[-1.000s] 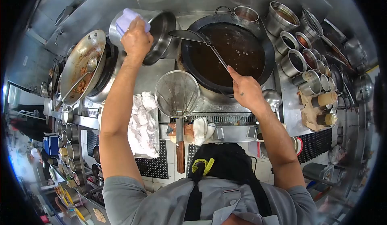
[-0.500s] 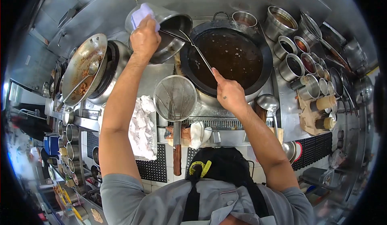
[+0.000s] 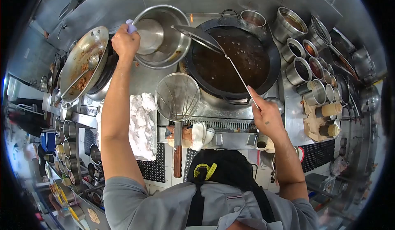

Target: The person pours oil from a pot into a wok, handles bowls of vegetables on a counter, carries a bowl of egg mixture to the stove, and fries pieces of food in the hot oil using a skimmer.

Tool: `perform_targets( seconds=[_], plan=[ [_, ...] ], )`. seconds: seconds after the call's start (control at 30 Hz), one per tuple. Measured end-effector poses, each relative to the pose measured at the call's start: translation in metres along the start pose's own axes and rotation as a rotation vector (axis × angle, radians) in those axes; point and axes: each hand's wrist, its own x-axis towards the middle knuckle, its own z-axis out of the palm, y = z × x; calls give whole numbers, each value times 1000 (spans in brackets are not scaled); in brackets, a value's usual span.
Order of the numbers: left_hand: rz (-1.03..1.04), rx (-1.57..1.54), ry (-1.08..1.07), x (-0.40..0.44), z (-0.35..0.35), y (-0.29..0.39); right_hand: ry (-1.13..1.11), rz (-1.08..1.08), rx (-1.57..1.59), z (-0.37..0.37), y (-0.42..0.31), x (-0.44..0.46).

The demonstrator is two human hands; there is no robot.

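Note:
My left hand point(image 3: 125, 41) is closed around a folded purple cloth point(image 3: 131, 26) at the left side of a deep steel pot point(image 3: 175, 14), whose opening faces me. My right hand point(image 3: 267, 115) grips the thin metal handle of a long-handled skimmer point(image 3: 196, 37). Its flat, round head shows nearly edge-on, across the pot's right rim and the left edge of a large black wok point(image 3: 273, 65). Dark oil point(image 3: 230, 63) with small bubbles fills the wok. Just below the pot lies a round mesh strainer point(image 3: 177, 96) with a wooden handle.
A tray of white-coated pieces point(image 3: 142, 127) sits left of the strainer. At far left a tilted pan point(image 3: 96, 38) holds a ladle and brown food bits. Several steel sauce containers point(image 3: 298, 69) and squeeze bottles point(image 3: 329, 109) stand on the right. A small flame point(image 3: 191, 18) shows behind the wok.
The pot has tipped so its inside now faces me, and my left hand has moved left and down. My right hand has moved right and down, drawing the skimmer head over the wok's edge.

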Motion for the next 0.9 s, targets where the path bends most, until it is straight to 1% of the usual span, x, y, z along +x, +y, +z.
perform_targets(
  seconds=[0.03,0.07,0.17,0.3,0.33,0.43,0.47,0.57,0.67,0.77,0.9],
  plan=[
    [1,11,2,1,-6,1,40,-53,-52,0,2,-2],
    [3,21,6,3,-12,2,35,-72,-139,1,5,-1],
    [70,42,36,2,-25,8,-3,-41,-248,10,7,11],
    [209,-18,85,-14,-28,21,-15,-51,-243,29,3,32],
    [236,-5,74,-18,-29,26,-14,-60,-240,36,7,35],
    [355,2,138,-26,-23,35,-6,-72,-229,51,15,42],
    [340,14,108,-28,-22,39,-3,-73,-224,54,17,44],
    [420,27,153,-28,-18,45,2,-17,-165,58,16,47],
    [476,36,145,-28,-17,56,26,-46,-167,61,20,48],
    [544,47,129,-33,-21,70,35,-14,-148,65,23,49],
    [594,40,137,-35,-19,79,72,-36,-138,67,26,47]
  ],
)
